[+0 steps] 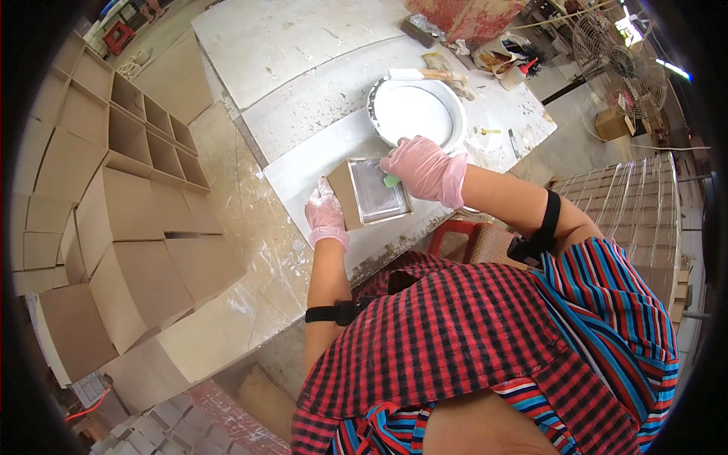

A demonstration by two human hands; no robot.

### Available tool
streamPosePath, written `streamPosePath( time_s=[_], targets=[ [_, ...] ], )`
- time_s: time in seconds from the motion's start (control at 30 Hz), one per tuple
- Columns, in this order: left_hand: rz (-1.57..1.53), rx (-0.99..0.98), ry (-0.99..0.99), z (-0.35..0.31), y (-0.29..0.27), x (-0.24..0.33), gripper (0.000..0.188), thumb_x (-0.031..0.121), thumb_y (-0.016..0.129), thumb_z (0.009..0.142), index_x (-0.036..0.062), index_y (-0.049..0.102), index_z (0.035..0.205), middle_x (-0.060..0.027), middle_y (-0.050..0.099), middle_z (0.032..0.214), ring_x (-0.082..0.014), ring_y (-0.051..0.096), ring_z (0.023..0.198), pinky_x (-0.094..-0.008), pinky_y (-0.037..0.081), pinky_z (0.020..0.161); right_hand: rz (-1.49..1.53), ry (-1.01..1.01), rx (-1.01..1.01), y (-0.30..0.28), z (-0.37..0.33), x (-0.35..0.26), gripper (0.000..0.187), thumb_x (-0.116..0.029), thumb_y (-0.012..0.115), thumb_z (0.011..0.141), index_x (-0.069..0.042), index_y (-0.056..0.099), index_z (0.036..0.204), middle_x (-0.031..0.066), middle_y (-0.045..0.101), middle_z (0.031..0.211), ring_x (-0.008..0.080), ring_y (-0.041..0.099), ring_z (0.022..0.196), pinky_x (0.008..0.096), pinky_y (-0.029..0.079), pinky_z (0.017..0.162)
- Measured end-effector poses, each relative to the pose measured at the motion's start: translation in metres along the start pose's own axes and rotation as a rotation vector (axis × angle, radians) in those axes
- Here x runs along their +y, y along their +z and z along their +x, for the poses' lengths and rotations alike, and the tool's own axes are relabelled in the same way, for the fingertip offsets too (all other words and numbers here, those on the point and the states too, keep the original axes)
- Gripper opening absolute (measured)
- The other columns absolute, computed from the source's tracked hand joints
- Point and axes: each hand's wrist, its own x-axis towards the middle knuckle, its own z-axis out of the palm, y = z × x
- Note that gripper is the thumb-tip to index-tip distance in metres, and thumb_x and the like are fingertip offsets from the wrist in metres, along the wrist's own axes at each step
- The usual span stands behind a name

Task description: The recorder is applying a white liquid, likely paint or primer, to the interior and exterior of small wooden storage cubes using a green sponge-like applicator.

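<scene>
A small brown box (345, 199) stands on the white-smeared board, its grey, wet-looking inner face (379, 191) turned up. My left hand (324, 211), in a pink glove dusted white, grips the box by its left side. In my pink-gloved right hand (423, 170) is a small green piece (391, 180), held at the box's upper right edge; the fingers hide much of it, so its exact kind is unclear. Just beyond that hand sits a round tub (457, 125) of white paste. A flat brush (428, 74) with a wooden handle lies across its far rim.
Brown boxes (140, 273) are stacked at the left, with open compartments (129, 136) behind them. On the worktable (296, 91) lie a yellow cutter (489, 131) and a red-capped bottle (516, 76). A red chair (447, 236) is near my right elbow; a fan (618, 57) stands far right.
</scene>
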Motion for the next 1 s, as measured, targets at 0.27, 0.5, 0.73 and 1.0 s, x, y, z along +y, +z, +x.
streamPosePath(
  time_s=[0.27, 0.5, 0.73, 1.0],
  targets=[
    [-0.128, -0.010, -0.067, -0.011, 0.001, 0.009, 0.046, 0.037, 0.045, 0.093, -0.0052, 0.063, 0.099, -0.0158, 0.067, 0.083, -0.0247, 0.060, 0.070, -0.0342, 0.045, 0.067, 0.152, 0.130, -0.053, -0.002, 0.001, -0.001, 0.020, -0.013, 0.061, 0.070, -0.005, 0.060, 0.088, 0.0141, 0.063, 0.079, 0.0320, 0.061, 0.082, 0.0414, 0.048, 0.072],
    [-0.355, -0.050, -0.150, -0.006, 0.003, -0.024, 0.040, 0.032, 0.048, 0.093, -0.0046, 0.063, 0.098, -0.0111, 0.064, 0.077, -0.0183, 0.058, 0.067, -0.0303, 0.045, 0.062, 0.563, 0.292, 0.436, 0.035, 0.009, -0.020, 0.018, -0.014, 0.060, 0.072, -0.005, 0.059, 0.088, 0.0167, 0.062, 0.083, 0.0352, 0.058, 0.085, 0.0423, 0.046, 0.075],
    [0.302, 0.097, 0.726, 0.025, 0.023, -0.114, 0.030, 0.022, 0.046, 0.093, -0.0024, 0.059, 0.104, -0.0111, 0.065, 0.090, -0.0180, 0.059, 0.077, -0.0307, 0.046, 0.066, 0.578, -0.094, 0.591, 0.036, 0.023, -0.038, 0.023, -0.011, 0.062, 0.067, -0.006, 0.059, 0.090, 0.0143, 0.061, 0.084, 0.0336, 0.057, 0.085, 0.0408, 0.045, 0.078],
    [0.397, -0.192, 0.374, 0.035, 0.014, -0.130, 0.033, 0.020, 0.044, 0.093, 0.0021, 0.050, 0.121, -0.0123, 0.060, 0.109, -0.0232, 0.058, 0.091, -0.0284, 0.046, 0.077, 0.553, -0.279, 0.289, 0.035, 0.010, -0.016, 0.030, -0.009, 0.062, 0.064, -0.013, 0.061, 0.094, 0.0073, 0.062, 0.089, 0.0295, 0.056, 0.089, 0.0385, 0.047, 0.079]
  ],
)
